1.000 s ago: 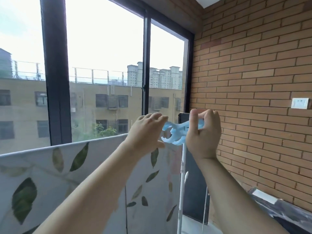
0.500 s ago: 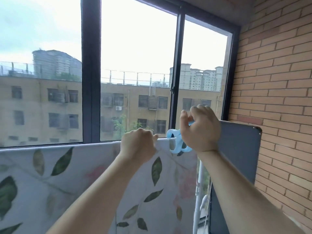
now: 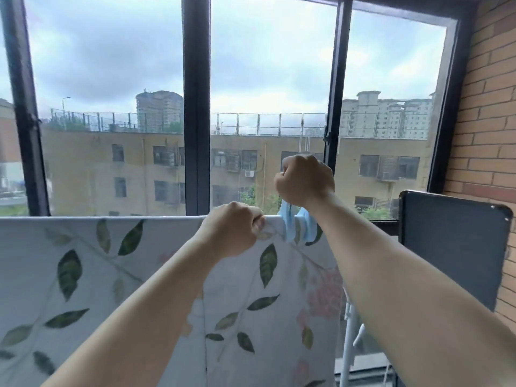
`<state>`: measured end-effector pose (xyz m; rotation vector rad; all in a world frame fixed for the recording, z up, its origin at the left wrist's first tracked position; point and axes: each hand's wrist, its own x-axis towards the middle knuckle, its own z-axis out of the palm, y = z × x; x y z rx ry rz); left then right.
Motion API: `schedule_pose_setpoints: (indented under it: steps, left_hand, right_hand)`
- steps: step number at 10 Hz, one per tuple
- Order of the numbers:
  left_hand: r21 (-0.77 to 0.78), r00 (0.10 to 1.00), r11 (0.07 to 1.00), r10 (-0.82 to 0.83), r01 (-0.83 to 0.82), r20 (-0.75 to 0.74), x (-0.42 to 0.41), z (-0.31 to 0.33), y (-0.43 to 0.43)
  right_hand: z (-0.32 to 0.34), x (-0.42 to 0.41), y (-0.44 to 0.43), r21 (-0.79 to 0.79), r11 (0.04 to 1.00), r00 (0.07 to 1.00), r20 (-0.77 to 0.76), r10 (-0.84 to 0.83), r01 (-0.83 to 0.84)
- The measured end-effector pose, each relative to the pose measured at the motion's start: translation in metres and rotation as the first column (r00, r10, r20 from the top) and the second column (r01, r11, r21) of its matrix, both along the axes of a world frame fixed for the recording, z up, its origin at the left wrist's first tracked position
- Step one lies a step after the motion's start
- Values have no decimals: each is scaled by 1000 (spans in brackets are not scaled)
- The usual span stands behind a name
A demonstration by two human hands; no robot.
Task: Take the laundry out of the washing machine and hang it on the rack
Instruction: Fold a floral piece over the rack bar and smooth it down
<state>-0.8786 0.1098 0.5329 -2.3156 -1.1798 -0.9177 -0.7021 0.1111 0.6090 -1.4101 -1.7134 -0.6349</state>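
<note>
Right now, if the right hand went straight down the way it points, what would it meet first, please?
Most likely the top edge of the leaf-print sheet, just right of the left hand. The right hand grips the blue clip pointing down at it; whether they already touch is unclear.

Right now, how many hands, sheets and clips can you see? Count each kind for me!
hands: 2 (left hand, right hand)
leafy sheet: 1
blue clip: 1
Total: 4
</note>
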Motion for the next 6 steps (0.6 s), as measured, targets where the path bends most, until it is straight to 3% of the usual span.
schedule_pose_setpoints:
  steps: [1, 2, 3, 4, 5, 6]
  left_hand:
    - [54, 1000, 998, 13, -12, -15, 3, -2, 0]
    - [64, 999, 997, 36, -34, -31, 6, -4, -2]
    - [91, 998, 994, 58, -55, -29, 5, -2, 1]
    - [101, 997, 993, 66, -61, -44, 7, -6, 2]
    - [106, 996, 992, 78, -73, -47, 11, -3, 0]
    - [244, 998, 967, 67, -66, 7, 14, -25, -19]
  right_hand:
    - [10, 3, 7, -197, 979, 995, 91, -44, 61]
    - [15, 10, 13, -271, 958, 978, 205, -34, 90]
    - [14, 12, 14, -261, 964, 976, 219, 16, 43]
    - [9, 15, 6, -128, 986, 981, 150, 123, -104]
    - [6, 15, -5, 162, 965, 979, 44, 201, -205]
    - [-19, 29, -25, 464, 870, 972, -73, 223, -165]
